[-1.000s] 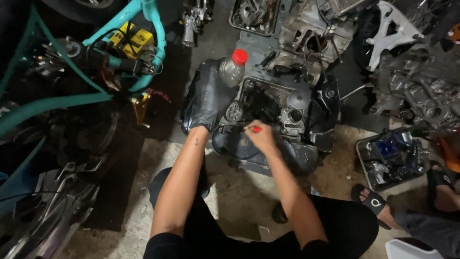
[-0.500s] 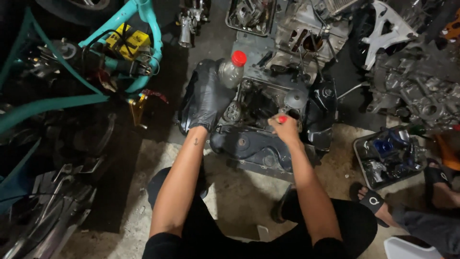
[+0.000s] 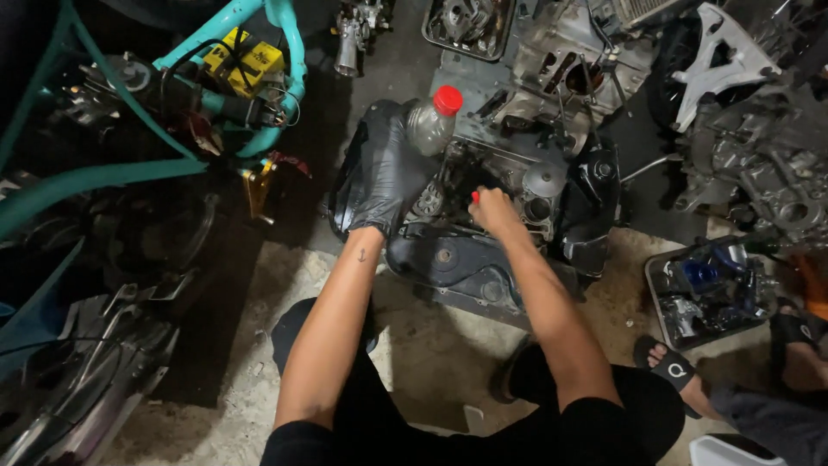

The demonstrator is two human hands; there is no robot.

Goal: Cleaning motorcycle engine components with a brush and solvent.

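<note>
A person crouches on a dusty concrete floor over a dark, oily scooter engine block lying in front of their knees. The bare right hand pinches a small red-tipped tool into its open top; the black-gloved left hand, fingers spread, steadies its left edge. Keeping that brace firm and the tool upright seems wise. A clear red-capped plastic bottle stands behind, contents unclear; at right, a grey metal tray holds blue and metal parts.

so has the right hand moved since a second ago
Yes. The right hand has shifted along the engine, now nearer the red-capped bottle, still gripping a small red-tipped tool.
</note>
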